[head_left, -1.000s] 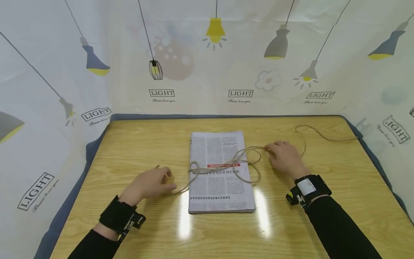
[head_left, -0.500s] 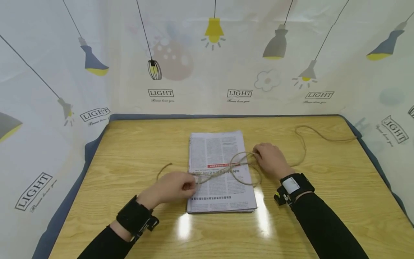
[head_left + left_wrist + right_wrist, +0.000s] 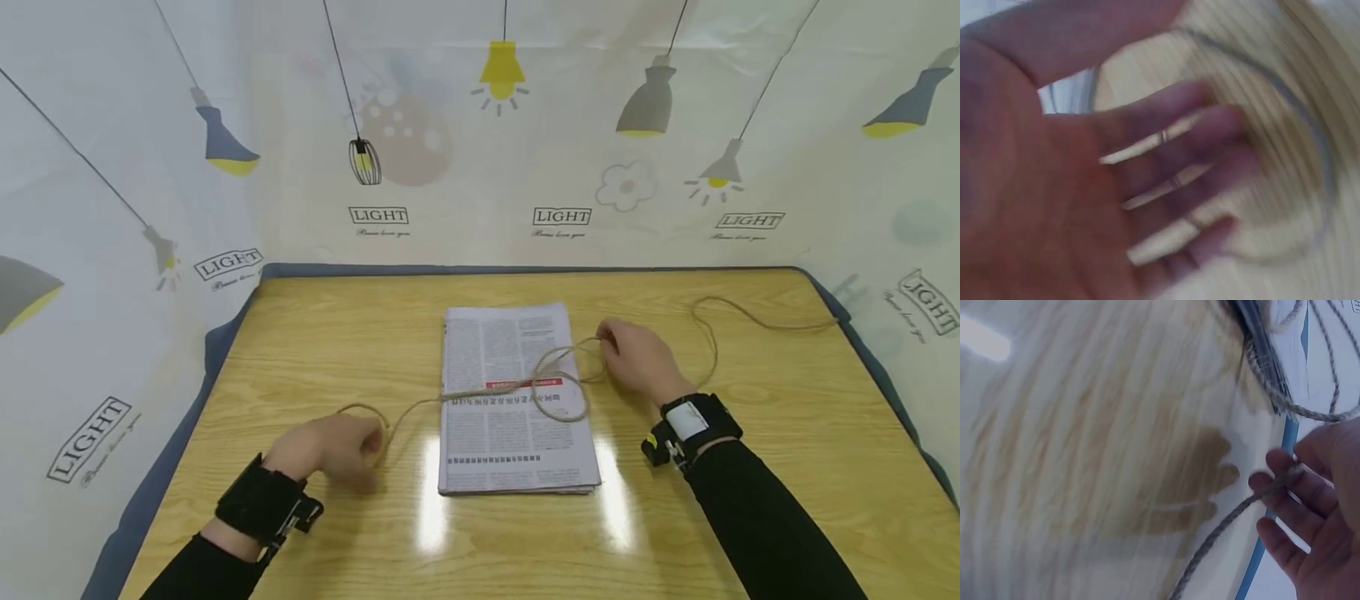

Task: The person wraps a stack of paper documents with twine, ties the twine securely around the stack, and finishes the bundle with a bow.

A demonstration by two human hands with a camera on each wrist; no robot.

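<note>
Right grip (image 3: 637,360) around twine (image 3: 480,392), left grip (image 3: 330,446) wide, over glossy wood-grain table (image 3: 525,542), lamp-print sheeting (image 3: 465,187) behind.

Head view: bright, even light; two glare streaks (image 3: 431,508) on the surface (image 3: 517,550) | left hand (image 3: 322,446): fingers smeared | left wrist view: heavy blur, focus hard to judge | right wrist view: clearer, finger-shaped shadow (image 3: 1191,469), glare upper left

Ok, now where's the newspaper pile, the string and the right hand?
Newspaper pile (image 3: 517,427): head view, middle of the top page.
String (image 3: 1229,518): right wrist view, the lower strand.
Right hand (image 3: 640,360): head view, back of the hand.
</note>
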